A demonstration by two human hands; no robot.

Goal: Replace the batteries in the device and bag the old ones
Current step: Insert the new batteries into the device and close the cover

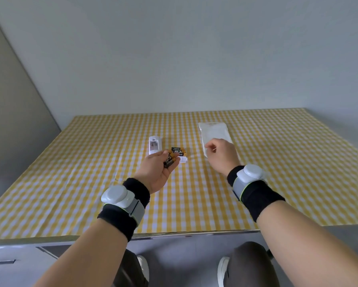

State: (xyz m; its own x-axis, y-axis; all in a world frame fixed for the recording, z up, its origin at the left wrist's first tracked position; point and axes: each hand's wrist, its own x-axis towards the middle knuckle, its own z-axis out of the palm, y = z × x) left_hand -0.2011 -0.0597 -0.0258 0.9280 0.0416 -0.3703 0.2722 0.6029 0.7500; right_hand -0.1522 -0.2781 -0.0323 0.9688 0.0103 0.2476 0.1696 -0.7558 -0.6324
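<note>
While lying on the checked-cloth desk (256, 172):
Batteries (170, 160): cylindrical, black-gold, being cupped in the curled left hand (156, 172).
Bag (214, 133): smooth, white, being pinched at its near edge by the right hand (221, 156).
Device (154, 147): white, oblong, lying just beyond the left hand.

I can't read the labels on the batteries (170, 160) in my left hand (156, 172); they're too small. My right hand (221, 156) covers the near end of the white bag (214, 131), hiding its fingers' grip.
</note>
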